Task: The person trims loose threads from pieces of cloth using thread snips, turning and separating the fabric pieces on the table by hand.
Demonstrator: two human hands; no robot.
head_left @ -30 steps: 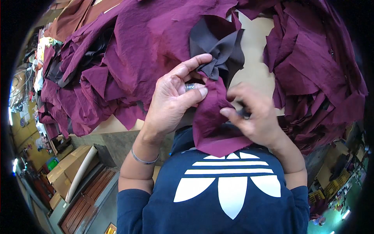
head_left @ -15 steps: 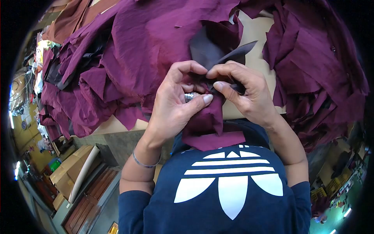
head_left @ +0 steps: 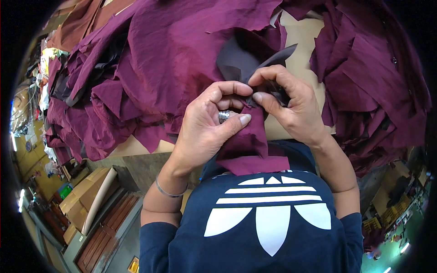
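My left hand, with a ring on one finger, pinches a maroon fabric piece that hangs down toward my shirt. Close beside it, my right hand is closed on dark grey fabric where it meets the maroon cloth. The fingertips of both hands nearly touch at this spot. Two flaps of the grey fabric stand up beyond my fingers. What lies right between the fingertips is too small and covered to make out.
Heaped maroon fabric spreads over the tan table, with another maroon pile at the right. Brown cloth lies at the far left. A cardboard box and a pale roll stand low at the left.
Both hands have shifted slightly to the right with the fabric. My right fingertips have moved a little up, and the grey flaps have tipped slightly left.
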